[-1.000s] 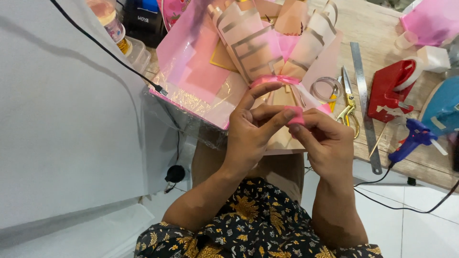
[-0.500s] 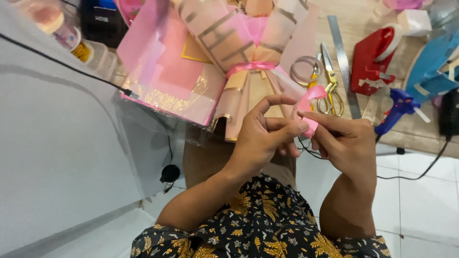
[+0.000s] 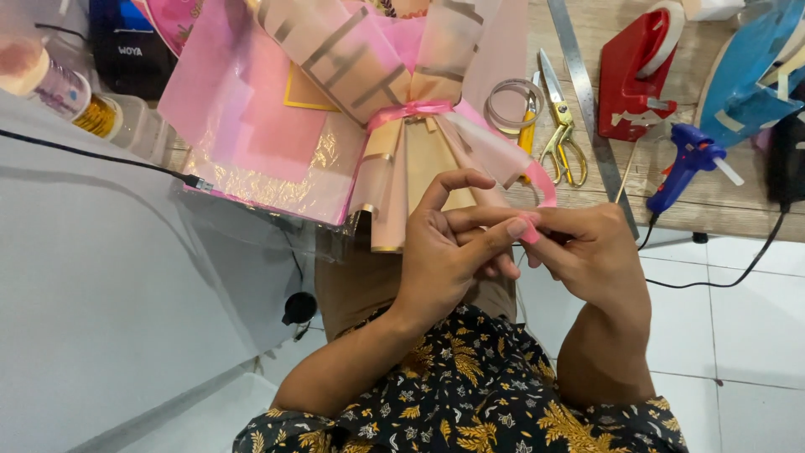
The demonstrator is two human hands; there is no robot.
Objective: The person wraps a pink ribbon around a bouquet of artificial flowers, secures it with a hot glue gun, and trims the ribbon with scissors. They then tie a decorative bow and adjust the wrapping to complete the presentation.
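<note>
My left hand (image 3: pixel 457 247) and my right hand (image 3: pixel 587 247) meet in front of my lap, both pinching a pink ribbon (image 3: pixel 543 186) that curls up from my fingertips. Just beyond them lies a wrapped bouquet (image 3: pixel 369 92) in pink and beige paper, tied at its neck with a pink ribbon band (image 3: pixel 408 110). Its beige stem end hangs over the edge of the wooden table (image 3: pixel 721 201), close to my left fingers.
Gold scissors (image 3: pixel 560 126), a clear tape roll (image 3: pixel 508 102), a metal ruler (image 3: pixel 587 101), a red tape dispenser (image 3: pixel 633 80) and a blue glue gun (image 3: pixel 688 164) with a black cable lie on the table. Bottles (image 3: pixel 80 101) stand left. White tiled floor lies below.
The view has swung; the bouquet sits more central. My hands have dropped a little lower, away from the bouquet's neck, still working the pink ribbon between the fingertips.
</note>
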